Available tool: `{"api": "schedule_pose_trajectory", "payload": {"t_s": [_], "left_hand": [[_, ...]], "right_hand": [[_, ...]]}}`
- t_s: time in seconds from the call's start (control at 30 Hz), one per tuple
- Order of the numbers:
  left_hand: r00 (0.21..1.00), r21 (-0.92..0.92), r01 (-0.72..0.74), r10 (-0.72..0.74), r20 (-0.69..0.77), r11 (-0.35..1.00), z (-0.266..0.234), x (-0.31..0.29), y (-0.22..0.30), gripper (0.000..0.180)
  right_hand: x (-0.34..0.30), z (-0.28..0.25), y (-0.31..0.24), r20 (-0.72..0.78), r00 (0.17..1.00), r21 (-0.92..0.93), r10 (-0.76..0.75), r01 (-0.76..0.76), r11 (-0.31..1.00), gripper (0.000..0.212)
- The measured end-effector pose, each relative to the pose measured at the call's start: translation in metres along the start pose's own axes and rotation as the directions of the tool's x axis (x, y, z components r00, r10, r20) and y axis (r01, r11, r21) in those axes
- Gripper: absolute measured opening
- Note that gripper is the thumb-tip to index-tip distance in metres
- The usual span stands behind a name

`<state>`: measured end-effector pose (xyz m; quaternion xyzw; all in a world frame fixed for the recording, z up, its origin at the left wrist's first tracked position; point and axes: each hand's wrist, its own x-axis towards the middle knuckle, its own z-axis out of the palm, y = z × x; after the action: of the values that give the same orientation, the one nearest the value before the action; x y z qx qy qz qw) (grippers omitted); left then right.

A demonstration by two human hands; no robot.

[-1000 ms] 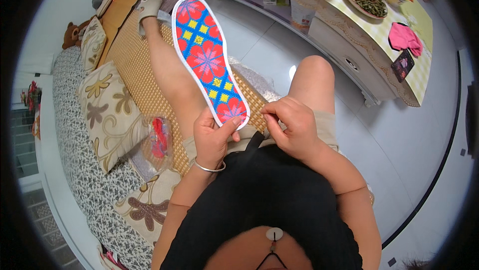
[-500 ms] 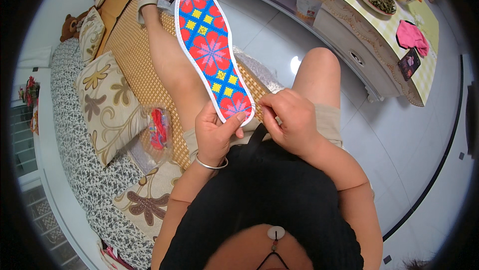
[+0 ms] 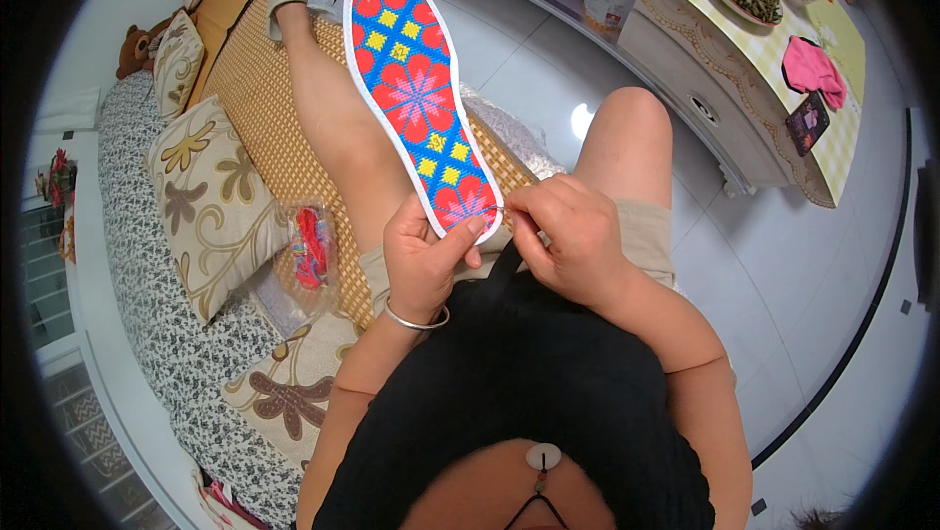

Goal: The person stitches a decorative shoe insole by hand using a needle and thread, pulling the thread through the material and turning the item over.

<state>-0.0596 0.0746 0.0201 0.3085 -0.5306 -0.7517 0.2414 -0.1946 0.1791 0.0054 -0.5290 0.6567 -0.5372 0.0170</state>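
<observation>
Light patterned insole, held by its near end

The insole (image 3: 416,94) is held up at an angle over the woven mat (image 3: 250,89), between the legs, with its wider end far and slightly left. Its near end is grasped by the left hand (image 3: 423,251), the thumb laid on the patterned face and the fingers tucked beneath. At the right edge of that end, the fingertips of the right hand (image 3: 568,231) are pinched together; a thin sliver (image 3: 502,208) seems to be held there, too small to be identified.

The insole is judged light and fairly stiff, since its far length is carried unsupported without visible sagging, though some bend can be expected. Little slip is likely on the stitched-looking face, and breakage is hardly to be feared. The white-rimmed near end is best gripped flat, thumb above and fingers below, with the right edge left free.
</observation>
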Motion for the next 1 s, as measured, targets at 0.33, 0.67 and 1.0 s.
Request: {"api": "schedule_pose_trajectory", "payload": {"t_s": [0.33,0.67,1.0], "left_hand": [[0.999,0.121,-0.049,0.051,-0.016,0.991,0.002,-0.006,-0.004,0.015],[0.990,0.208,-0.133,0.140,-0.018,0.969,0.005,-0.011,-0.011,0.012],[0.986,0.262,-0.153,0.167,-0.029,0.953,0.001,-0.009,-0.015,0.010]], "right_hand": [[0.001,-0.002,-0.003,0.043,0.997,-0.109,-0.062,0.067,0.992,0.013],[0.000,0.007,-0.003,0.157,0.975,-0.206,-0.156,0.187,0.960,0.017],[-0.005,0.018,0.007,0.067,0.985,-0.071,-0.158,0.162,0.984,0.019]]}}
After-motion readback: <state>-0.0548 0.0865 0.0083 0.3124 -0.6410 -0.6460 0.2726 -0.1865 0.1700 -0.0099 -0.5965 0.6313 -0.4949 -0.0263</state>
